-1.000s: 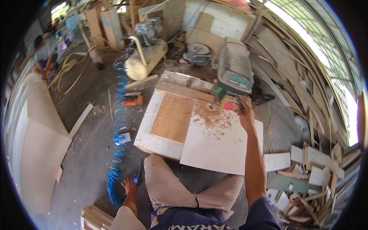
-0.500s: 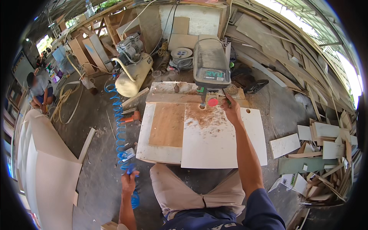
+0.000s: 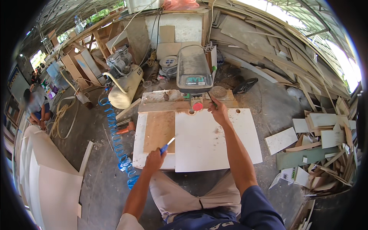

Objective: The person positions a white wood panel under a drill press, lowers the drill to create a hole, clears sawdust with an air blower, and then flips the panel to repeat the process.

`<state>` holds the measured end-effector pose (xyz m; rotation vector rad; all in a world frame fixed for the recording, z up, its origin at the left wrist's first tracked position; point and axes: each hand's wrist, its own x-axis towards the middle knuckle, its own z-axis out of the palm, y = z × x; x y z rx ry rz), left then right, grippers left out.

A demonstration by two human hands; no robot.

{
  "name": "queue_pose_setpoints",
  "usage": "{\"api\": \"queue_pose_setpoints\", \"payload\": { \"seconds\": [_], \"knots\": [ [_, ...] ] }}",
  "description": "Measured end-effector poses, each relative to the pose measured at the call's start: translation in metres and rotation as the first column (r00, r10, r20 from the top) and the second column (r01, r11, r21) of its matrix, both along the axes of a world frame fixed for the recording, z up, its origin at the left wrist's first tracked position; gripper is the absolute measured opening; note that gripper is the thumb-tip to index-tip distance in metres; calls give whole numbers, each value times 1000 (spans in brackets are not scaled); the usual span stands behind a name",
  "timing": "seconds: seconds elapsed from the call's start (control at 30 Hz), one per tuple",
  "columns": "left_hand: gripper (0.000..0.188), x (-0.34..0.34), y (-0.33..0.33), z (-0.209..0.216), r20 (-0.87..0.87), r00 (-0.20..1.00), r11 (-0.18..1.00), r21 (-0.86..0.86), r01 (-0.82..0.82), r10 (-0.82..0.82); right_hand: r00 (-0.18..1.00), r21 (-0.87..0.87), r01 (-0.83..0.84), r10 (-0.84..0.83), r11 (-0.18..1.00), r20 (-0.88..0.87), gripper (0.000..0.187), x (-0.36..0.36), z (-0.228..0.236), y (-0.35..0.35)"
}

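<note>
White panel (image 3: 214,142) laid flat under drill press (image 3: 193,71), teal label plate seen on press front. Blue air gun (image 3: 165,146) gripped in left hand (image 3: 154,161). Press lever grasped by right hand (image 3: 219,112).

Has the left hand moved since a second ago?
Yes. The left hand, holding a blue air nozzle, came up from by the knee onto the white board.

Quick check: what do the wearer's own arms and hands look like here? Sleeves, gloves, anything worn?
Both hands are bare: no gloves on the left hand or the right hand, and no watch, band or ring that I can make out. Both forearms are uncovered. The right arm has a short dark blue sleeve ending above the elbow. At the left shoulder a pale, light-coloured sleeve shows at the frame's lower edge.
</note>
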<state>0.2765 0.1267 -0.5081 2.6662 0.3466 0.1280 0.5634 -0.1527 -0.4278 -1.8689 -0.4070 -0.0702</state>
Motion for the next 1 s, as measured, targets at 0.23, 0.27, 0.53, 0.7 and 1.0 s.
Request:
{"api": "queue_pose_setpoints", "payload": {
  "seconds": [0.23, 0.27, 0.53, 0.7, 1.0],
  "knots": [
    [50, 65, -3, 19, -32, 998, 998, -21, -61, 60, 999, -58, -15, 13, 998, -36, 48, 5, -1, -5],
    [51, 68, -12, 21, -61, 997, 999, -11, -42, 42, 999, -52, -21, 19, 998, -34, 48, 6, -1, -6],
    [53, 100, -65, 29, -145, 989, 999, -36, 17, -22, 998, -10, -69, 69, 998, 4, 47, 7, -1, -5],
    [54, 111, -81, 19, -181, 981, 991, -130, 42, -65, 991, -162, -131, 126, 978, -41, 51, 12, 11, -9],
    [52, 69, -51, 61, -485, 668, 759, -623, 188, -564, 987, -209, -161, 152, 965, -57, 52, 10, 19, -19]
  ]
}}
